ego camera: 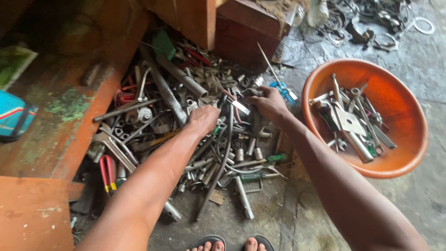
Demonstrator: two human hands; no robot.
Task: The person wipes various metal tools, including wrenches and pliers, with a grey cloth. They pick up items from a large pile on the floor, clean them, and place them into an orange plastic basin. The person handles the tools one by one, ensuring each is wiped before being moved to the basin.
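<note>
I note a heap of metal tools [186, 135] spread across the concrete floor [418, 195], an orange basin [399, 153] of tools just right of it. My left hand [203, 120] rests knuckles-up, curled on the heap; its grasp I cannot tell. My right hand [269, 103] pinches a small dark piece [251, 92].

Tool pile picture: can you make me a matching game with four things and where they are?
Things:
1. orange bowl
2. left hand
3. red-handled pliers
4. sandalled toes

Places:
A. bottom edge of the picture
B. on top of the tool pile
C. right of the pile, holding tools
D. left edge of the pile

Pairs: 1-C, 2-B, 3-D, 4-A
</note>
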